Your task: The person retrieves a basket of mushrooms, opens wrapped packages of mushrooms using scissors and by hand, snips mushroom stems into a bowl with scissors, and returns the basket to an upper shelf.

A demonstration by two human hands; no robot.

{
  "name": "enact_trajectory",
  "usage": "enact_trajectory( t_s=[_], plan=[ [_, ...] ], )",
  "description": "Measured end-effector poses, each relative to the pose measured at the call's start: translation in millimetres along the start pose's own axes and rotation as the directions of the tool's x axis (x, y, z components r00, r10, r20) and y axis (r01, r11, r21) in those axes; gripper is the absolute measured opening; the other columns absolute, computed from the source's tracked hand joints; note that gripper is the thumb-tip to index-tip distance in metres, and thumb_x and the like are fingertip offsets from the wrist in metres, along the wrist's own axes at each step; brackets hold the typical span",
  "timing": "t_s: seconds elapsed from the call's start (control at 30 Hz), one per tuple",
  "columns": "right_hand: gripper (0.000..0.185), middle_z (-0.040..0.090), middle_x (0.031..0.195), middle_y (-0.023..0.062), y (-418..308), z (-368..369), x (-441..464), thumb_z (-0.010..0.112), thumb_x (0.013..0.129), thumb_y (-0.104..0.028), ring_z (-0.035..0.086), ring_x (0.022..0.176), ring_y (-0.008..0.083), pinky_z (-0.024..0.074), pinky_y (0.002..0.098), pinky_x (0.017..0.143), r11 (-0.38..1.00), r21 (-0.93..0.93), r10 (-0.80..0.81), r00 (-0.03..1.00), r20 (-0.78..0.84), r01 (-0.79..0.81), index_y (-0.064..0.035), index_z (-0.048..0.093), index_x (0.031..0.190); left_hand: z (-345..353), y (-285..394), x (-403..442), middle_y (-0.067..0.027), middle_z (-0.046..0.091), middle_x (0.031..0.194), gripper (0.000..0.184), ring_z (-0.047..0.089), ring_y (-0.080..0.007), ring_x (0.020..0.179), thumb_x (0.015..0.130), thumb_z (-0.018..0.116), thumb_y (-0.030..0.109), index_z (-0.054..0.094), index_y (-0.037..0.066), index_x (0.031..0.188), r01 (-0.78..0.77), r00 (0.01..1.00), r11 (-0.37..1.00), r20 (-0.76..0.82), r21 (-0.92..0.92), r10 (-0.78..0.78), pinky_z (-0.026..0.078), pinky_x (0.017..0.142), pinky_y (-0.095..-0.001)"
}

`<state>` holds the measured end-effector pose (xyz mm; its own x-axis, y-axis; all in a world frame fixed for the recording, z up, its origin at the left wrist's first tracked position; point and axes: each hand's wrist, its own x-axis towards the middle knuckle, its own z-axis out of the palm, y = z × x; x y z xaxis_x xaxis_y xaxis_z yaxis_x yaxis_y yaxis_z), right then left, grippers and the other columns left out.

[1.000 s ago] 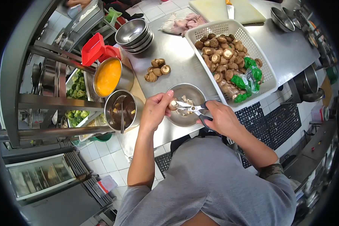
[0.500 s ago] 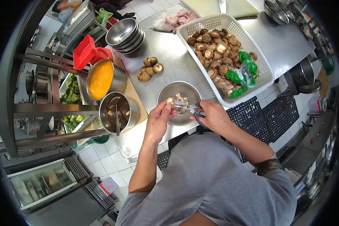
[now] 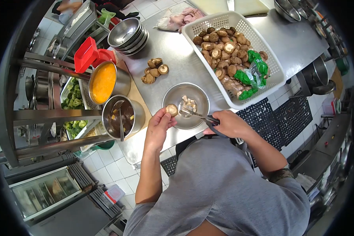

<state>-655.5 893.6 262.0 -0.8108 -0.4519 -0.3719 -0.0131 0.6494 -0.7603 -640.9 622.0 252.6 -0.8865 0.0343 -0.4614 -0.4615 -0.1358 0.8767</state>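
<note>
Between the fingertips of my left hand [image 3: 160, 125] is a mushroom cap [image 3: 171, 110], its pale underside facing up. My right hand [image 3: 229, 124] grips a pair of scissors [image 3: 203, 117] by the dark handles, the blades pointing left over a steel bowl [image 3: 205, 94]. Cut mushroom stems [image 3: 189, 104] lie in that bowl. On the steel table, up and left of the bowl, sits a small pile of mushrooms [image 3: 154, 72]. A white perforated basket [image 3: 277, 69] to the right holds many brown mushrooms [image 3: 224, 47] and a green-and-clear plastic bag [image 3: 256, 70].
At left stand a pot of orange liquid [image 3: 103, 82] and a pot of dark sauce [image 3: 124, 117] with a spoon. Stacked steel bowls [image 3: 128, 35], a red container [image 3: 85, 55] and a metal rack [image 3: 59, 115] are nearby. A cutting board [image 3: 247, 6] lies at the back.
My left hand has shifted slightly left with the mushroom, whose underside now shows without a stem. The scissor blades have come away from it, and my right hand has moved a little right and down.
</note>
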Motion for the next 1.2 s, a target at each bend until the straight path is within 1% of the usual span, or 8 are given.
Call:
enact_trajectory(
  t_s=[0.17,0.23,0.4,0.53,0.8,0.93,1.07,1.2],
  plan=[
    [0.064,0.065,0.078,0.0235,8,2,-9,0.079,0.075,-0.058,0.065,0.078,0.0423,0.0493,0.0466,0.071,0.998,-0.001,0.061,0.998,-0.024,-0.061,0.0041,0.064,0.079,39,44,31,-0.0036,0.065,0.105,0.037,0.06,-0.0111,0.09,0.101,0.058,0.02,0.058,-0.003,0.13,-0.1,0.994,0.983,0.05,0.151,0.093,0.052,0.085,-0.0268],
    [0.062,0.065,0.078,0.0236,7,7,-7,0.079,0.076,-0.057,0.065,0.078,0.0424,0.0493,0.0469,0.071,1.0,-0.004,0.023,1.0,-0.018,-0.023,0.0038,0.063,0.079,79,89,43,-0.0066,0.065,0.113,0.043,0.06,-0.0134,0.094,0.1,0.061,0.021,0.055,-0.001,0.136,-0.221,0.959,0.974,0.17,-0.041,0.225,0.051,0.086,-0.0298],
    [0.057,0.066,0.076,0.0223,5,12,-18,0.079,0.078,-0.052,0.065,0.077,0.0413,0.05,0.0458,0.069,1.0,0.023,0.019,0.997,-0.071,-0.017,0.0027,0.062,0.08,69,130,83,-0.0126,0.067,0.109,0.045,0.064,-0.0186,0.093,0.093,0.067,0.023,0.06,-0.002,0.13,-0.543,0.815,0.685,0.106,0.486,0.57,0.052,0.085,-0.0319],
    [0.054,0.066,0.075,0.019,15,17,-30,0.079,0.079,-0.05,0.066,0.071,0.0384,0.0502,0.0443,0.067,0.992,0.123,0.024,0.991,-0.13,-0.008,0.0021,0.063,0.08,-20,73,147,-0.0191,0.066,0.108,0.043,0.065,-0.0305,0.096,0.086,0.07,0.02,0.064,0.001,0.123,-0.343,0.757,0.334,0.048,0.878,0.652,0.051,0.088,-0.0388],
    [0.05,0.065,0.073,0.0183,6,24,-21,0.083,0.077,-0.044,0.064,0.067,0.0352,0.0489,0.0421,0.063,0.991,0.107,-0.065,0.983,-0.173,0.085,0.0012,0.06,0.08,-5,30,197,-0.0163,0.059,0.114,0.025,0.055,-0.0338,0.111,0.081,0.072,0.017,0.069,0.003,0.103,-0.046,0.806,-0.166,0.135,0.985,0.577,0.047,0.093,-0.0465],
    [0.05,0.066,0.076,0.0184,-1,17,-21,0.08,0.08,-0.045,0.066,0.071,0.038,0.0503,0.0445,0.065,0.994,0.059,-0.073,0.967,-0.243,0.09,0.0008,0.061,0.083,1,44,168,-0.0141,0.062,0.111,0.021,0.059,-0.0318,0.106,0.081,0.074,0.015,0.067,0.003,0.097,-0.232,0.645,-0.045,0.188,0.972,0.741,0.05,0.09,-0.0466],
    [0.049,0.066,0.079,0.019,-12,10,-16,0.081,0.079,-0.041,0.065,0.072,0.0391,0.0512,0.0452,0.065,0.998,0.045,-0.023,0.934,-0.356,0.042,0.0016,0.059,0.087,9,47,100,-0.0123,0.067,0.102,0.018,0.067,-0.023,0.092,0.088,0.072,0.011,0.064,0.001,0.101,-0.361,0.886,0.758,-0.054,0.543,0.461,0.056,0.078,-0.0338],
    [0.047,0.066,0.083,0.0208,-16,14,-8,0.082,0.08,-0.037,0.065,0.075,0.0411,0.0509,0.0472,0.067,0.992,-0.093,-0.111,0.9,-0.42,0.079,0.0023,0.058,0.09,25,36,39,-0.0105,0.069,0.104,0.024,0.068,-0.0161,0.09,0.094,0.067,0.008,0.06,-0.003,0.114,-0.205,0.977,0.964,-0.021,0.17,0.212,0.056,0.077,-0.0263]
  ],
)
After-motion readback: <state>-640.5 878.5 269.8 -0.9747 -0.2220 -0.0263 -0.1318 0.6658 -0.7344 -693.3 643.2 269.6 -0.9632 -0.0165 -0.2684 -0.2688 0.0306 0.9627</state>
